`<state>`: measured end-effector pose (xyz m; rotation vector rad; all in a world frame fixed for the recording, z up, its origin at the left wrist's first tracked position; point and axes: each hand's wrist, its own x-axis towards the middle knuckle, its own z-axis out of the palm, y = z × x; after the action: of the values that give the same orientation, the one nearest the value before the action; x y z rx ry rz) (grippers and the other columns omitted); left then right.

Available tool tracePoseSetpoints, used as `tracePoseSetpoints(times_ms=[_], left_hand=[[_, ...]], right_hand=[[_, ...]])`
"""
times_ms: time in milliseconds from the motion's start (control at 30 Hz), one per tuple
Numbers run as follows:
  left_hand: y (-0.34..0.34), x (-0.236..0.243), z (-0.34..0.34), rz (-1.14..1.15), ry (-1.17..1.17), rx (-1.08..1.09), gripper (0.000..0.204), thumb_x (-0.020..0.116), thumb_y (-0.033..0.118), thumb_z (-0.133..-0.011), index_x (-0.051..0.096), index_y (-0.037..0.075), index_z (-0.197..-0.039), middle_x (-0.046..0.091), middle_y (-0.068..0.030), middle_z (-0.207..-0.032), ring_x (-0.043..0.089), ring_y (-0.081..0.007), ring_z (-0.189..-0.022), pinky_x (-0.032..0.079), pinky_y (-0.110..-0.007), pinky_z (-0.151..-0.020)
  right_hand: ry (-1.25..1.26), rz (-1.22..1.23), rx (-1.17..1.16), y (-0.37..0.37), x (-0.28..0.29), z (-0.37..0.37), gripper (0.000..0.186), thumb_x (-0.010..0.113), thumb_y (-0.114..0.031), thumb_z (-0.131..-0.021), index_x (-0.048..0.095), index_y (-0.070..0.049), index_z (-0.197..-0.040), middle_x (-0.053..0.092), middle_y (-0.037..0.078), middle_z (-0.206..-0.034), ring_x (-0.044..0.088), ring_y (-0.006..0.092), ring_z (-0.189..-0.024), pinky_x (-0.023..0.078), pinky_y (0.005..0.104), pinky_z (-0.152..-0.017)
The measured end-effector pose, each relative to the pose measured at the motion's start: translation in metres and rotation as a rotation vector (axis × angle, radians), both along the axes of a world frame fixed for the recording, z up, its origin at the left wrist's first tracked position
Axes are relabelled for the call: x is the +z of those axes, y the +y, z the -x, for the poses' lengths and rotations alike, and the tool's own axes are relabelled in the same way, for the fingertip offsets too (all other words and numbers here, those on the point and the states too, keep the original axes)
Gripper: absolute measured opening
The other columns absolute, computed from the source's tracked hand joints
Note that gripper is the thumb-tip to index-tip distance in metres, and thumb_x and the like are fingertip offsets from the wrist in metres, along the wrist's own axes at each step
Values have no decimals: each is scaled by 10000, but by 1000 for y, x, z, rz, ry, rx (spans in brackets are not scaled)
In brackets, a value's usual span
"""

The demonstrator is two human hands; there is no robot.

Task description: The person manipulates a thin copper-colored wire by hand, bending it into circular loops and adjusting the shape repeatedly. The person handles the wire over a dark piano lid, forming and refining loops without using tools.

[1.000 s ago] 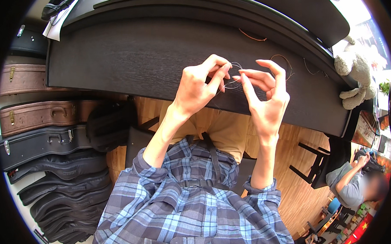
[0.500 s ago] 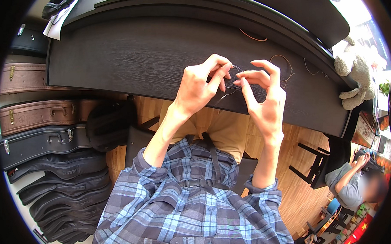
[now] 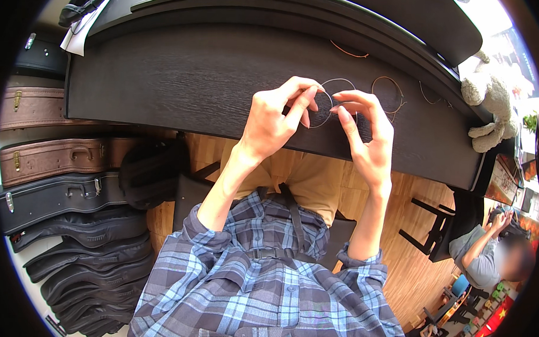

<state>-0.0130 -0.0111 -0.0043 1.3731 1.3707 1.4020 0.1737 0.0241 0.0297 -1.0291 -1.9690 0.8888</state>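
Note:
Over the dark wood-grain top (image 3: 177, 76), both my hands hold a thin coiled wire, which looks like a guitar string (image 3: 338, 79). My left hand (image 3: 279, 113) pinches one side of the loop between thumb and fingertips. On the other side, my right hand (image 3: 371, 142) has its thumb and forefinger closed on the wire. The loop bows out beyond my fingertips and back below them. Just right of my right hand lies a bronze-coloured coiled string (image 3: 401, 95) on the top.
An orange-brown strand (image 3: 350, 52) and a thin dark strand (image 3: 426, 94) lie farther back. A plush toy (image 3: 490, 101) sits at the right end. Brown and black instrument cases (image 3: 49, 158) are stacked at left. A seated person (image 3: 480, 256) and a black stool (image 3: 429, 222) are at right.
The wire between my hands has opened from a narrow tangle into a wider round loop. My right hand has shifted slightly right and down; the left stays nearly in place.

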Motion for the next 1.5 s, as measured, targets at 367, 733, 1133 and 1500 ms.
tracePoseSetpoints(times_ms=[367,733,1133,1500], left_hand=[[1,-2,-1,-44,26,17,122,659,85,-1003,732,13,-1069,759,-72,-789,690,-92,-602,530,-224,-567],[1,-4,-1,-101,63,-34,140,723,74,-951,766,34,-1078,770,-61,-828,677,-86,-611,530,-227,-564],[0,-2,0,-105,72,-32,88,738,47,-932,729,11,-1011,765,-62,-846,691,-97,-631,534,-232,-565],[4,2,1,-24,-48,-80,185,638,50,-1011,597,12,-1188,756,-86,-858,682,-105,-669,556,-243,-633]], right_hand=[[-4,-162,-38,-9,11,-8,305,551,103,-971,697,-48,-1191,677,107,-1098,698,199,-917,551,326,-838],[-72,-297,-233,-12,20,-3,202,776,-65,-884,759,-87,-1083,705,85,-1143,693,218,-998,538,363,-946],[196,225,-36,1,-21,10,184,771,-6,-903,730,18,-1081,760,88,-957,728,141,-836,567,254,-760],[319,308,-114,-2,-28,6,154,758,12,-910,744,19,-1063,757,88,-909,745,141,-814,595,246,-745]])
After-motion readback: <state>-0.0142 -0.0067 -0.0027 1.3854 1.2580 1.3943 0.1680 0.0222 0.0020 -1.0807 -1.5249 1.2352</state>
